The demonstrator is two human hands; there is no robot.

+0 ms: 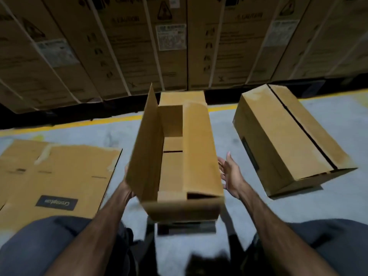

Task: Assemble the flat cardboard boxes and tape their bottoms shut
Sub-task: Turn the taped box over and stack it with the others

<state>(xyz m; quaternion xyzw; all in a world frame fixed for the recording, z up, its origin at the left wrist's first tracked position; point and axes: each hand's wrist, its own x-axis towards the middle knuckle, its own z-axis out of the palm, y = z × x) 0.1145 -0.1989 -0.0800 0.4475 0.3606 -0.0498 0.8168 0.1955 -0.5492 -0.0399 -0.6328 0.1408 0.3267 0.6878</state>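
An opened-up cardboard box stands in the middle with its open end up and its flaps raised. My left hand is against its left wall, mostly hidden behind the tall left flap, so its grip cannot be made out. My right hand hovers just off the box's right side, fingers straight and spread, holding nothing. A flat, folded box with a black label lies on the floor at the left. At the right an assembled box lies on its side with a dark seam along its closed flaps.
A wall of tall strapped cartons runs across the back behind a yellow floor line. The floor is grey concrete. My knees in dark trousers fill the bottom corners. A dark object lies under the box's near end.
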